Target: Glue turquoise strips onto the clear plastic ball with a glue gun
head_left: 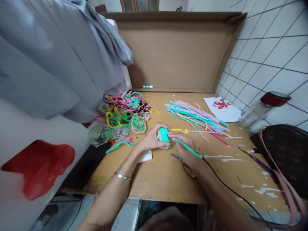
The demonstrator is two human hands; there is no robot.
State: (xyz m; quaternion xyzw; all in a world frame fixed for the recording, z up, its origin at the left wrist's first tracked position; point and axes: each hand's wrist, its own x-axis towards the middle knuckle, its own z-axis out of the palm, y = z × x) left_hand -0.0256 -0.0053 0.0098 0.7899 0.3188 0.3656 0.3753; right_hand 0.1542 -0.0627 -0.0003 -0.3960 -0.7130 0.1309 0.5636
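Near the middle of the wooden table, my left hand (152, 138) is wrapped round a small roundish clear object (164, 135) with a turquoise band across it. My right hand (184, 145) is closed at its right side, with a turquoise fuzzy strip (189, 148) running from the fingertips back over the hand. Just behind my right hand lies a yellow tool (180, 131), partly covered. Scissors with red handles (187, 170) lie below my right hand, partly under the wrist.
A tangled pile of coloured strips (120, 109) lies at left, straight strips (197, 117) at back right. A black tablet-like object (86, 166), clear bottle (257, 112), brown bag (286, 154) and black cable (226, 185) are around. Cardboard (178, 54) stands behind.
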